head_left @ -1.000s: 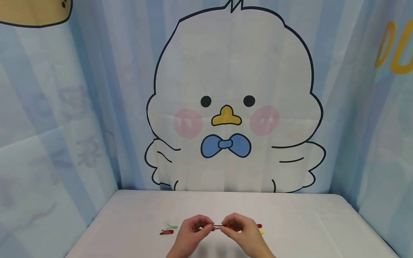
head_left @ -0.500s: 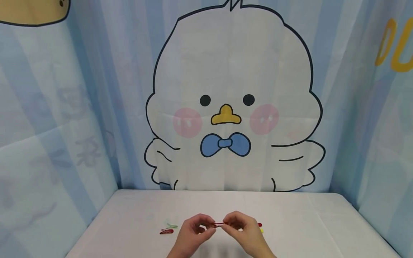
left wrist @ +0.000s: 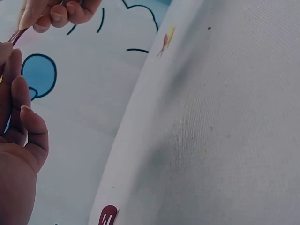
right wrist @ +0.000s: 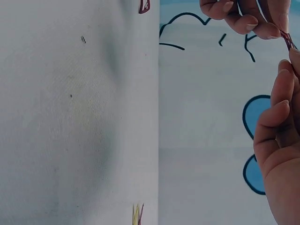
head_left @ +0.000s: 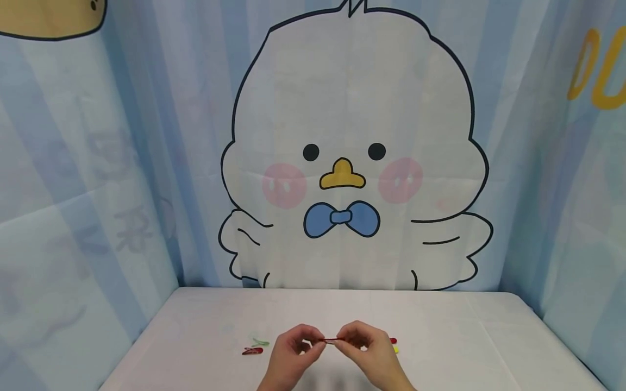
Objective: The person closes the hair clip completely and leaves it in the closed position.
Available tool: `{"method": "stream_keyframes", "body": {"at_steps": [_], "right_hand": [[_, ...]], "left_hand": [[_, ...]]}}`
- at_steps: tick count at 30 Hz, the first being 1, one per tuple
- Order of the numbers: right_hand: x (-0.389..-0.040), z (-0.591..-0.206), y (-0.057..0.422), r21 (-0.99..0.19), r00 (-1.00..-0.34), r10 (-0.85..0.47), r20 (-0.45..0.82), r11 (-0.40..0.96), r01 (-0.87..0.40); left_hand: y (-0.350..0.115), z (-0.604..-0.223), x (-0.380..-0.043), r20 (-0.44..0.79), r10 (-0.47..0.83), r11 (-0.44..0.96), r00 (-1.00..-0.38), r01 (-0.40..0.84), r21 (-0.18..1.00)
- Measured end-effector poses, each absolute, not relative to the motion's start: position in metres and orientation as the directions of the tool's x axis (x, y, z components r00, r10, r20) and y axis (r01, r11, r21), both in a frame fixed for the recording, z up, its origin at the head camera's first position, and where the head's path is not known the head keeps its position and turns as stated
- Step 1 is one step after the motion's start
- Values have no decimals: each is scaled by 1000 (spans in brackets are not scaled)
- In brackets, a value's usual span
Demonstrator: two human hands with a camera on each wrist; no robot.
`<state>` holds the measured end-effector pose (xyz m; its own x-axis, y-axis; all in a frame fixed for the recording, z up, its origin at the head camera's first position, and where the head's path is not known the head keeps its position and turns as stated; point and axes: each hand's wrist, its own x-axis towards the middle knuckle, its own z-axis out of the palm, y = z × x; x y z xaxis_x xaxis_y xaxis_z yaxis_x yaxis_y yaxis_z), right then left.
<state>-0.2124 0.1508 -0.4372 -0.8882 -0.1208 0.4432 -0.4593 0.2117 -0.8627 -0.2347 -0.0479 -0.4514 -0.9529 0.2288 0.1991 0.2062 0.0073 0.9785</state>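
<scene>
Both hands hold a dark red snap hair clip [head_left: 331, 340] between them, a little above the table, in the head view. My left hand [head_left: 292, 354] pinches its left end between thumb and fingertips, and my right hand [head_left: 373, 353] pinches the right end. The fingertips cover both ends, so only the middle shows. In the right wrist view a short piece of the clip [right wrist: 288, 41] is visible between the two hands. The left wrist view has the clip [left wrist: 17, 36] at its upper left edge, with the other fingers curled loosely below.
On the white table [head_left: 464, 336], left of the hands, lie a dark red hair clip [head_left: 252, 351] and a green one [head_left: 261, 342]. A red clip [head_left: 393, 341] and a yellow clip [head_left: 396, 349] peek out behind the right hand. A cartoon-printed curtain [head_left: 352, 260] stands behind.
The two hands have risen slightly with the clip. Its upper and lower strips, visibly apart earlier, now look closer together. The clips on the table have not moved.
</scene>
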Motion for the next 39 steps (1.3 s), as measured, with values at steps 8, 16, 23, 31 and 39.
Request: {"method": "stream_keyframes", "body": {"at_steps": [8, 16, 23, 31, 39], "right_hand": [[-213, -437, 148, -905, -928, -69, 365, 209, -371], [-211, -435, 144, -919, -944, -11, 329, 226, -323], [-211, -436, 143, -911, -937, 10, 348, 238, -336], [-213, -435, 143, -904, -935, 28, 353, 267, -333], [-214, -435, 143, -900, -933, 10, 360, 266, -344]], "left_hand": [[-44, -454, -234, 209, 173, -18, -962, 209, 978], [-38, -454, -233, 197, 93, 32, -976, 200, 979], [-32, -454, -229, 219, 19, 60, -975, 220, 974], [-27, -456, -225, 337, -33, 99, -941, 332, 938], [-29, -453, -227, 236, -6, 64, -972, 235, 970]]}}
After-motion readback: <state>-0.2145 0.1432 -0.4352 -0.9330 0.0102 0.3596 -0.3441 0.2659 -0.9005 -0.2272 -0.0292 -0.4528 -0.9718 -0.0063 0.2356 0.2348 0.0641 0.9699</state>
